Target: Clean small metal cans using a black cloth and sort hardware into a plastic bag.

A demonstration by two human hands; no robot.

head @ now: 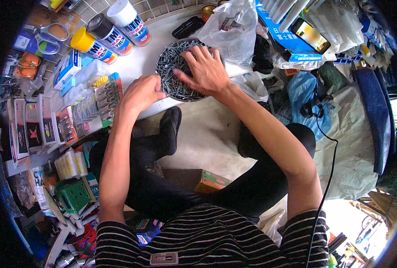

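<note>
A round pan [192,100] full of loose metal screws [173,56] stands on a white surface [145,63] in front of me. My right hand [205,68] lies over the screws with its fingers spread, the fingertips and thumb touching the heap. At the pan's left edge, my left hand [141,93] is curled, thumb and forefinger close to the rim. Whether those fingers pinch the rim or a small screw is hidden from this angle.
Three ATM spray cans [99,50] stand behind left. Packaged goods [108,97] line the left side. At the back right are a plastic bag [233,31] and a phone [310,35] on a blue box [282,40]. A black cable [334,157] hangs at my right.
</note>
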